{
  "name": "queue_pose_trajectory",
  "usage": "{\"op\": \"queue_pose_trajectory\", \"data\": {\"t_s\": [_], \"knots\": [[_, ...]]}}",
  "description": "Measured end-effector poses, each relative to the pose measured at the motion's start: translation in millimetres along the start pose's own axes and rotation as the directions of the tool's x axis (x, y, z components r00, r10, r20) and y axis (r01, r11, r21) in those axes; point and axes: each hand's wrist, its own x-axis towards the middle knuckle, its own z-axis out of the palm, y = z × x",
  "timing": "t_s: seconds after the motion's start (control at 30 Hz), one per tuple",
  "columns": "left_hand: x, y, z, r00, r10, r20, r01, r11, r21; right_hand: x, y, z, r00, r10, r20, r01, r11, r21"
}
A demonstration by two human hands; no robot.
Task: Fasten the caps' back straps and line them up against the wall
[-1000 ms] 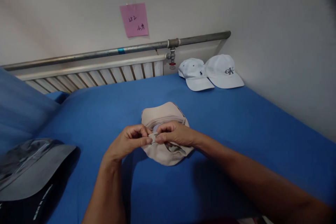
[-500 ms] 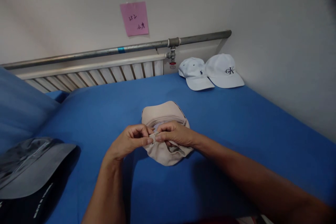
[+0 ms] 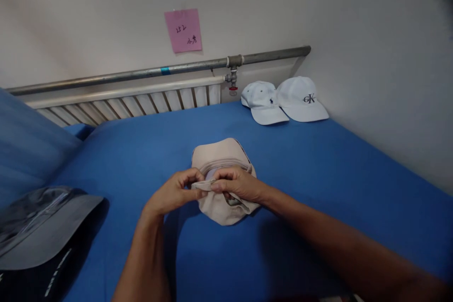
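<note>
A beige baseball cap [image 3: 221, 151] lies on the blue-covered surface, its brim pointing away from me and the opening facing up. Across its back runs an adjusting strap [image 3: 204, 185] of the same cloth. My left hand [image 3: 177, 192] pinches this strap at the left, thumb below and fingers above. My right hand [image 3: 239, 184] has its thumb and fingers closed on the strap just to the right, over the cap. The fingers hide part of the strap and the cap's inside.
Two white caps, one with a small emblem [image 3: 267, 104] and one lettered CK [image 3: 302, 101], sit at the back right by the wall. A grey cap [image 3: 49, 231] overlaps a black cap [image 3: 38, 278] at the left. A radiator [image 3: 141, 104] and a pipe [image 3: 116, 75] line the back.
The metal ring at the strap, visible before near my left thumb, is now out of sight. More of the strap shows between my hands. The view has tipped slightly upward.
</note>
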Motion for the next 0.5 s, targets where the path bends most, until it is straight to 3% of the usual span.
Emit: {"op": "queue_pose_trajectory", "data": {"t_s": [0.27,0.4,0.5], "knots": [[6,-5,10,0.990,0.111,-0.085,-0.090,0.971,0.224,-6,-9,4,0.998,-0.046,-0.045,0.049,0.998,0.050],[4,-3,9,0.994,0.087,-0.072,-0.090,0.995,-0.034,-7,-10,0,0.997,-0.054,-0.051,0.058,0.996,0.070],[3,-2,5,0.996,0.079,-0.048,-0.088,0.961,-0.262,-7,-9,-5,0.996,-0.059,-0.067,0.062,0.997,0.051]]}}
